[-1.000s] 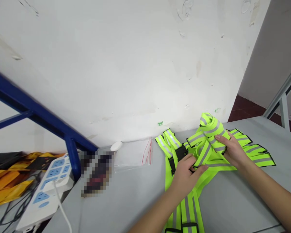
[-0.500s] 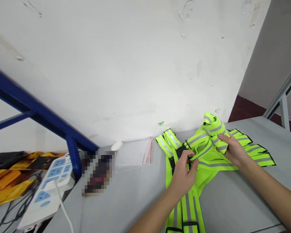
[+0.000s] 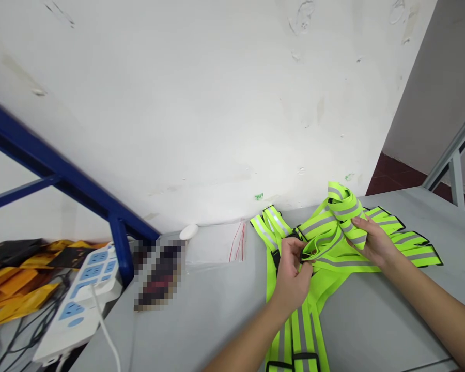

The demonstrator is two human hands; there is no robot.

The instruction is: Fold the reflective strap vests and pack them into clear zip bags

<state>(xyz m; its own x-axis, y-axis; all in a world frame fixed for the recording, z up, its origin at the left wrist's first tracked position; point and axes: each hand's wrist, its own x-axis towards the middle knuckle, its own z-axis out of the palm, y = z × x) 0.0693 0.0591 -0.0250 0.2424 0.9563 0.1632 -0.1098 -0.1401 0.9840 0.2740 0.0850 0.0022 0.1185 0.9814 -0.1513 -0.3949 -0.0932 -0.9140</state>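
A neon yellow reflective strap vest [image 3: 325, 268] with grey stripes and black edging lies bunched on the grey table [image 3: 217, 315] by the wall. My left hand [image 3: 292, 274] pinches a fold of strap next to a black buckle [image 3: 276, 257]. My right hand [image 3: 372, 240] grips a rolled bundle of straps [image 3: 343, 204] lifted above the pile. More strap ends [image 3: 414, 243] fan out to the right, flat on the table.
Clear zip bags with red seals [image 3: 220, 243] lie by the wall with a small white object [image 3: 188, 231]. A blurred dark item [image 3: 158, 276] sits left of them. Beyond the table's left edge are a white power strip [image 3: 81, 305], yellow packets [image 3: 11, 294] and a blue frame [image 3: 62, 175].
My left hand has drawn back and up from lying across the straps into a pinch near the buckle. My right hand and the rolled bundle stay nearly where they were.
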